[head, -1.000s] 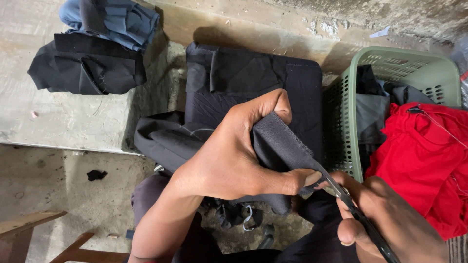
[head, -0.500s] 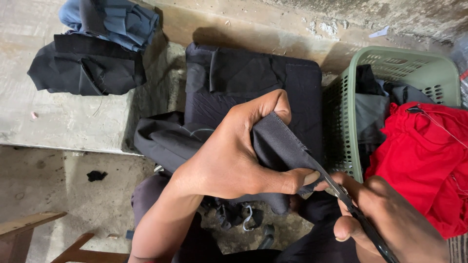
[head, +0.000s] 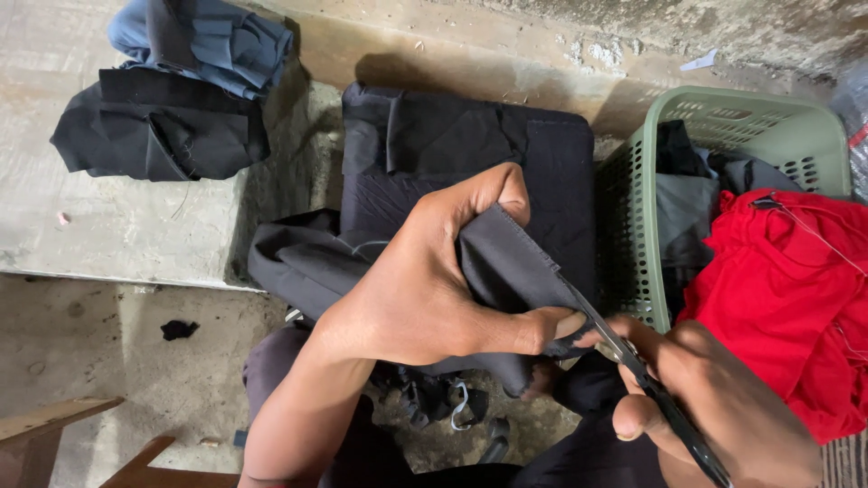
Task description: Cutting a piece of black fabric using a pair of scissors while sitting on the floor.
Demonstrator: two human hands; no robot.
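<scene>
My left hand [head: 425, 289] grips a folded piece of dark grey cloth [head: 511, 262], thumb and fingers pinching its stitched edge. My right hand [head: 714, 407] holds black scissors [head: 633, 361] whose blades meet the cloth's edge just beside my left thumb. More of the same dark cloth [head: 298, 262] hangs down to the left over my lap.
A stack of black folded fabric [head: 470, 145] lies ahead on the concrete. A green plastic basket [head: 778, 126] at right holds grey and black pieces, with red cloth [head: 787, 289] spilling over it. Black [head: 154, 131] and blue garments [head: 217, 45] lie upper left. Wooden furniture [head: 54, 420] sits lower left.
The scissors and my right hand have shifted slightly along the cloth's edge; my left hand keeps the same grip.
</scene>
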